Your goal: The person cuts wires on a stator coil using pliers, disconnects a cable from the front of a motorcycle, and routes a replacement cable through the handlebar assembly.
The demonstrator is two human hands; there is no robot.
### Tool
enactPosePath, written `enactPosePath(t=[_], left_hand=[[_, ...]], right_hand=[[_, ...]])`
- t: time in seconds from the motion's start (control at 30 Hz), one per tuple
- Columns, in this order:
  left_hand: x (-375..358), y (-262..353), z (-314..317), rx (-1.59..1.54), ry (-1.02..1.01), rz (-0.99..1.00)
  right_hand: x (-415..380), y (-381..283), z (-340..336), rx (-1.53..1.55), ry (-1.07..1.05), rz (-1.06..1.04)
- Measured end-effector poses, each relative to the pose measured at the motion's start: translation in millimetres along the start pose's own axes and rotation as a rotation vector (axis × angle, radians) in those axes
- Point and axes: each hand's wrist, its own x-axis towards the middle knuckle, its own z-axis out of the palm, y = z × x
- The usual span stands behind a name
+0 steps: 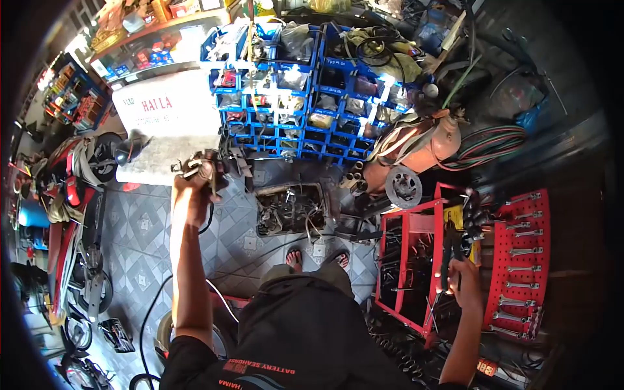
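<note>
Within closed left grip (188, 197), metal part (207, 171)

An irregular, silvery-brown metal part with darker fittings (207, 171) was held up in the left hand (188, 194), on the left. A dark, slender, two-handled tool resembling pliers (446, 250) stood lengthwise in the right hand (465, 278), on the right, its handles pointing near.
</note>
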Motion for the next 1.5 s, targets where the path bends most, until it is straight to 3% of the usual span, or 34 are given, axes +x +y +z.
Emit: enactPosePath(t=[0.1,0.17,0.23,0.33,0.4,0.5,0.63,0.73,0.9,0.97,1.1,1.2,1.23,1.3,1.33,1.4,1.47,1.5], left_hand=[[-14.5,-1.6,25.6,-0.094,-0.045,0.045],[-24.7,-3.6,40.5,-0.145,-0.095,0.062],[-36.8,-1.7,53.9,-0.259,-0.239,0.063],[-55.0,2.8,72.0,-0.344,-0.331,0.023],[-63.5,4.4,81.6,-0.416,-0.335,-0.050],[-68.5,-0.2,90.6,-0.322,-0.291,-0.009],[-70.0,-4.0,92.9,-0.330,-0.311,-0.056],[-69.1,-7.9,90.0,-0.377,-0.376,-0.111],[-81.6,-15.2,95.0,-0.328,-0.547,-0.158],[-83.8,-20.2,98.4,-0.274,-0.606,-0.168],[-75.0,-57.2,107.3,0.070,-0.756,-0.086],[-54.7,-72.2,111.2,0.168,-0.409,-0.296],[-46.7,-74.0,110.8,0.170,-0.405,-0.290],[-32.1,-77.2,110.1,-0.063,-0.317,-0.284],[-27.4,-77.1,108.4,-0.181,-0.273,-0.280],[-22.2,-72.0,93.1,-0.261,-0.387,-0.199],[-25.2,-67.1,79.3,-0.410,-0.622,-0.052],[-30.9,-66.0,78.6,-0.409,-0.630,-0.057]], right_hand=[[-12.1,-15.9,69.4,0.192,-0.144,-0.166],[-14.5,-28.0,108.6,0.147,-0.235,-0.136],[-7.0,-26.9,137.9,-0.008,-0.229,-0.418],[10.6,-34.3,169.2,-0.181,-0.134,-0.600],[20.8,-34.2,182.2,-0.204,-0.147,-0.610],[25.7,-28.4,198.1,-0.265,-0.192,-0.618],[24.5,-13.5,214.1,-0.430,-0.253,-0.592],[40.6,15.2,214.2,0.005,-0.406,-0.152],[63.2,5.3,199.3,0.123,-0.292,-0.093],[82.1,-1.1,190.5,0.030,-0.159,-0.280],[65.5,-39.3,172.1,-0.013,-0.116,-0.344],[39.5,-28.8,180.0,-0.009,-0.236,-0.371],[30.1,-21.5,185.8,-0.004,-0.295,-0.385],[10.8,-3.7,200.7,0.025,-0.413,-0.123],[18.4,6.3,197.7,0.021,-0.415,-0.126],[59.1,44.4,180.1,0.299,-0.301,-0.084],[80.6,43.7,158.0,0.665,-0.242,0.067],[95.1,27.6,149.5,0.894,-0.238,0.192]])
